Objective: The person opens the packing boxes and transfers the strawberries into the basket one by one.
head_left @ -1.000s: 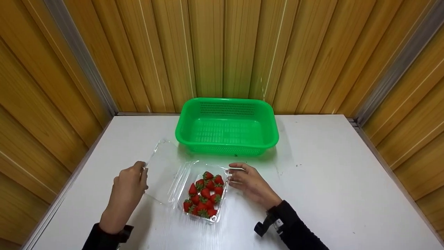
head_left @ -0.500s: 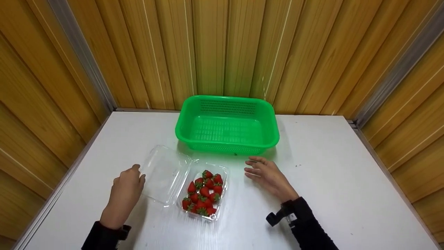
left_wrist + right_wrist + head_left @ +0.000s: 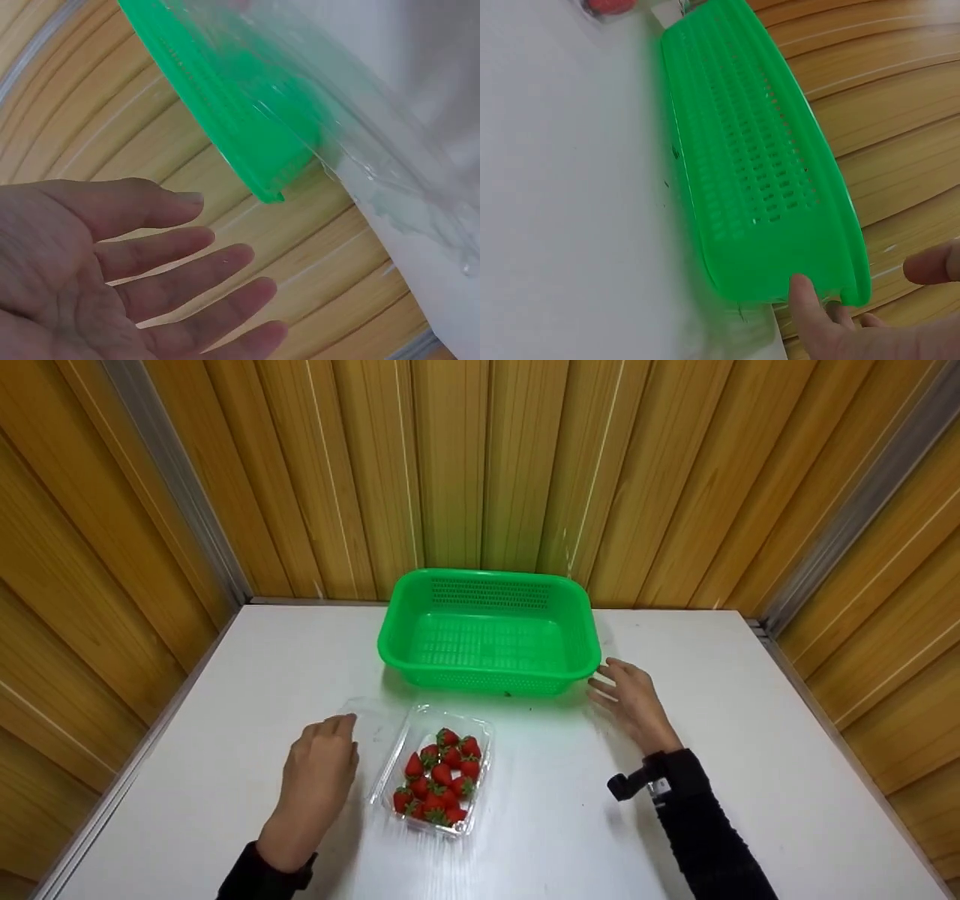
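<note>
Right hand [image 3: 634,702], fingers extended, has moved beside the green basket [image 3: 480,678]; left hand [image 3: 321,765] has fingers spread.

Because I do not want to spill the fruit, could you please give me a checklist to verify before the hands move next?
1. Lid open: ok, folded out to the left.
2. Strawberries inside the clear container: ok.
3. Green basket upright: ok, it stands behind the container.
4. Left hand free: ok, fingers straight, holding nothing.
5. Right hand apart from the basket: cannot tell; its fingertips are at the right end.
</note>
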`<control>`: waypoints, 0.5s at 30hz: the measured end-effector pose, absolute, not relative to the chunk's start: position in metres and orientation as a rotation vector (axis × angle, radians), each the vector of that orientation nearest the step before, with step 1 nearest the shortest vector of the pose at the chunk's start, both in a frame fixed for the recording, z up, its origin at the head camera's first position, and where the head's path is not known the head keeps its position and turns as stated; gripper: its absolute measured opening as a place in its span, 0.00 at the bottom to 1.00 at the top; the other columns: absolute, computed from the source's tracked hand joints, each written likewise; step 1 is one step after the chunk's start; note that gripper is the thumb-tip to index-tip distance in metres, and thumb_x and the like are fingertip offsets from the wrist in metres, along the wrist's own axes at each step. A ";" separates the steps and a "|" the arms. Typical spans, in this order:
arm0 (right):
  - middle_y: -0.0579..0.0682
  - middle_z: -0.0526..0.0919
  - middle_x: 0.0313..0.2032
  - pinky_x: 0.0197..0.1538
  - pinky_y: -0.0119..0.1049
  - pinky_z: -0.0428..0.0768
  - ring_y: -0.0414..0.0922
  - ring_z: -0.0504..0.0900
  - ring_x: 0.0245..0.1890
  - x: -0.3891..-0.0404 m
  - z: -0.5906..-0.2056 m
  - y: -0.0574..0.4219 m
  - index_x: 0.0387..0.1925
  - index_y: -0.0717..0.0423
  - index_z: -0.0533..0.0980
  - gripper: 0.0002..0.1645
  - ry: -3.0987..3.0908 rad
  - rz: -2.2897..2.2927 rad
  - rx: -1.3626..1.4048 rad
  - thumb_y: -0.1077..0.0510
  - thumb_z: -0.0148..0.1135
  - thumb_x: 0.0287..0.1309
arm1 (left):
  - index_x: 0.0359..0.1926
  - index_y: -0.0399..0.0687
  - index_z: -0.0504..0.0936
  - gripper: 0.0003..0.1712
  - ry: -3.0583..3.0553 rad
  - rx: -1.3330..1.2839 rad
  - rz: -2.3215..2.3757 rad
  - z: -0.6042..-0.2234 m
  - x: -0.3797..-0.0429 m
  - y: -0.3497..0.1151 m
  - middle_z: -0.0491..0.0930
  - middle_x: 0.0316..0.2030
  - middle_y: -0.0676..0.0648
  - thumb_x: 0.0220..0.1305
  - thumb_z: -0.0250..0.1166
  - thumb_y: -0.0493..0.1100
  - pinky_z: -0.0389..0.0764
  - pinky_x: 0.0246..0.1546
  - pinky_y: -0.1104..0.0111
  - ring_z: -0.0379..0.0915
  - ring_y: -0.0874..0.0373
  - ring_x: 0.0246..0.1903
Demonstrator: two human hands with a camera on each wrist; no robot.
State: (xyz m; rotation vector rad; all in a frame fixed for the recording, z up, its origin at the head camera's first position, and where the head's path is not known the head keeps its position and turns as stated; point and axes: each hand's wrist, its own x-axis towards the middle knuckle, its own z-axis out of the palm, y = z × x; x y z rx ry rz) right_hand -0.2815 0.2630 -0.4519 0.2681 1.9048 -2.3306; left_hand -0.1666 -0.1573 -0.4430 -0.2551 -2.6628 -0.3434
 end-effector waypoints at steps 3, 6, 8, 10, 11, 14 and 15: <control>0.69 0.52 0.74 0.70 0.47 0.68 0.62 0.61 0.72 -0.299 -0.450 0.263 0.78 0.68 0.39 0.39 1.936 -2.326 0.263 0.56 0.42 0.78 | 0.49 0.32 0.82 0.22 -2.648 -0.351 -0.344 -0.442 -0.165 -0.138 0.84 0.46 0.35 0.51 0.75 0.28 0.84 0.44 0.50 0.81 0.36 0.45; 0.68 0.51 0.74 0.70 0.47 0.67 0.60 0.61 0.72 -0.315 -0.452 0.261 0.78 0.68 0.37 0.43 1.956 -2.292 0.267 0.57 0.47 0.77 | 0.49 0.37 0.83 0.21 -2.676 -0.439 -0.377 -0.444 -0.165 -0.120 0.84 0.46 0.39 0.53 0.75 0.30 0.84 0.43 0.53 0.81 0.39 0.45; 0.67 0.52 0.74 0.70 0.48 0.67 0.59 0.61 0.72 -0.325 -0.455 0.260 0.78 0.67 0.38 0.45 1.957 -2.270 0.294 0.56 0.50 0.76 | 0.49 0.38 0.83 0.19 -2.703 -0.496 -0.408 -0.447 -0.166 -0.109 0.84 0.47 0.40 0.55 0.75 0.31 0.85 0.41 0.54 0.81 0.41 0.45; 0.66 0.54 0.73 0.70 0.48 0.67 0.59 0.62 0.72 -0.332 -0.458 0.259 0.78 0.67 0.39 0.45 1.949 -2.254 0.326 0.56 0.52 0.75 | 0.49 0.39 0.83 0.18 -2.745 -0.551 -0.442 -0.450 -0.167 -0.101 0.84 0.47 0.41 0.56 0.74 0.32 0.85 0.39 0.55 0.81 0.43 0.45; 0.65 0.56 0.72 0.70 0.48 0.68 0.58 0.62 0.72 -0.334 -0.460 0.259 0.78 0.67 0.40 0.45 1.950 -2.242 0.338 0.57 0.53 0.74 | 0.48 0.40 0.83 0.17 -2.764 -0.578 -0.456 -0.452 -0.167 -0.097 0.84 0.46 0.41 0.57 0.74 0.32 0.86 0.37 0.55 0.81 0.43 0.44; 0.65 0.62 0.68 0.68 0.48 0.71 0.57 0.68 0.68 -0.339 -0.464 0.259 0.76 0.69 0.49 0.40 1.978 -2.190 0.337 0.59 0.54 0.73 | 0.47 0.41 0.83 0.15 -2.823 -0.632 -0.482 -0.457 -0.167 -0.091 0.84 0.45 0.42 0.58 0.74 0.34 0.85 0.32 0.54 0.82 0.45 0.42; 0.65 0.65 0.66 0.66 0.47 0.72 0.56 0.72 0.65 -0.339 -0.464 0.260 0.75 0.70 0.53 0.38 2.008 -2.163 0.328 0.59 0.54 0.72 | 0.47 0.41 0.83 0.16 -2.839 -0.642 -0.486 -0.459 -0.167 -0.090 0.83 0.45 0.42 0.58 0.74 0.35 0.85 0.31 0.54 0.82 0.45 0.41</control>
